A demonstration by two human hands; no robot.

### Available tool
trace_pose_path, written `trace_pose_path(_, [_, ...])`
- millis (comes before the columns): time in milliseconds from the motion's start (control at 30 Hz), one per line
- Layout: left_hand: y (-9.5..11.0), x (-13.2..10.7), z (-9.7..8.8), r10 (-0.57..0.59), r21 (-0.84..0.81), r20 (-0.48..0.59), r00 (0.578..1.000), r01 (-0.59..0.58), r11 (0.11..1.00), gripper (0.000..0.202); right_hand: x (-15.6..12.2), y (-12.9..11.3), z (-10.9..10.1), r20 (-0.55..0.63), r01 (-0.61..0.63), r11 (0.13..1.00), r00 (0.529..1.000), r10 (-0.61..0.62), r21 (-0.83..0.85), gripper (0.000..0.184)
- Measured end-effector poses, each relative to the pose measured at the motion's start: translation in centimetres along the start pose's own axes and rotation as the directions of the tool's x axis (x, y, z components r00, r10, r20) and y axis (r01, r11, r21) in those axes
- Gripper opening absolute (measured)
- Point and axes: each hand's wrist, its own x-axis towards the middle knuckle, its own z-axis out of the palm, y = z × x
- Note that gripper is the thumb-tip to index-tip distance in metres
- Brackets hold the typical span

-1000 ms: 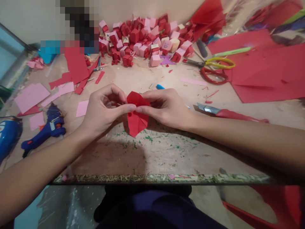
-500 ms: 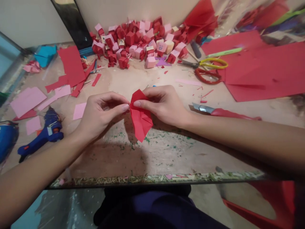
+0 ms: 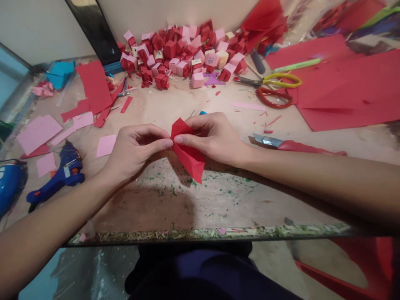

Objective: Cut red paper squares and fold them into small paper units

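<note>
A folded piece of red paper (image 3: 189,158) is held above the table between my two hands. My left hand (image 3: 137,146) pinches its left edge between thumb and forefinger. From the right, my right hand (image 3: 215,137) grips the same paper, thumb on the near face and the other fingers behind it, partly hidden. The paper's lower end slants down to the right and shows crease lines. Just behind my right fingers a small blue thing (image 3: 203,113) peeks out, too little of it visible to name.
Small red and pink paper boxes (image 3: 181,58) are heaped at the back. Scissors (image 3: 275,87), a utility knife (image 3: 290,145) and red sheets (image 3: 350,91) lie right. A blue glue gun (image 3: 64,171) and pink paper pieces (image 3: 39,133) lie left. Scraps line the table's front edge (image 3: 187,236).
The red paper has turned, its lower end swinging to the right. My left fingertips have moved slightly right, closer to my right thumb. The camera view has shifted slightly.
</note>
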Motion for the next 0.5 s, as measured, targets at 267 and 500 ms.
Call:
trace_pose_path(267, [0.36,-0.11,0.24,-0.02,-0.019,0.014,1.0,0.02,1.0,0.022,-0.04,0.1,0.16,-0.006,0.065,0.998,0.998,-0.065,-0.019,0.025])
trace_pose_path(500, [0.24,-0.06,0.19,-0.009,-0.002,-0.003,1.0,0.009,1.0,0.025,-0.14,0.27,0.34,-0.023,0.164,0.98,0.986,-0.167,-0.113,0.03])
